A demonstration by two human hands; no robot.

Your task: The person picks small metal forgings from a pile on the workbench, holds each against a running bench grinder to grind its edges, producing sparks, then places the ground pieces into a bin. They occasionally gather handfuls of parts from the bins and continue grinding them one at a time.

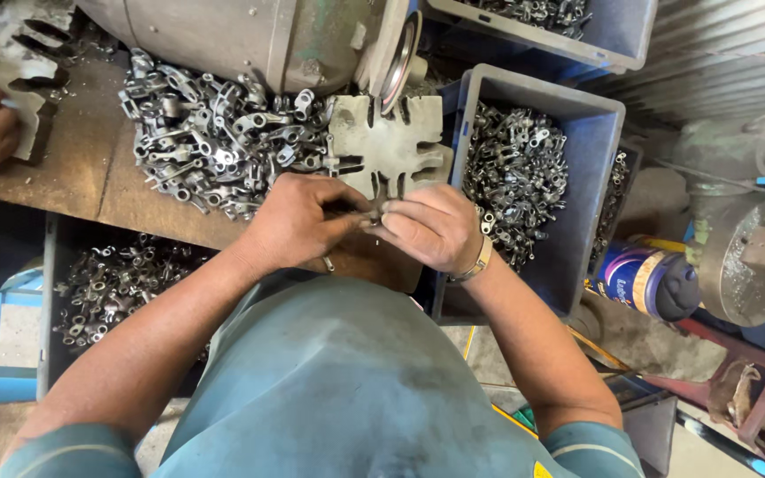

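Both hands meet over the slotted metal plate (389,142): left hand (298,221) and right hand (431,228) pinch a small metal part (372,212) between their fingertips. Loose metal fittings (214,133) are heaped on the counter (73,168) just beyond; a blue bin (591,133) of fittings stands at right.

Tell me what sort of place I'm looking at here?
Most likely a small metal-parts workshop. A heap of small metal fittings covers the wooden bench, a blue bin holds more, and a slotted metal plate sits below a grey machine housing.
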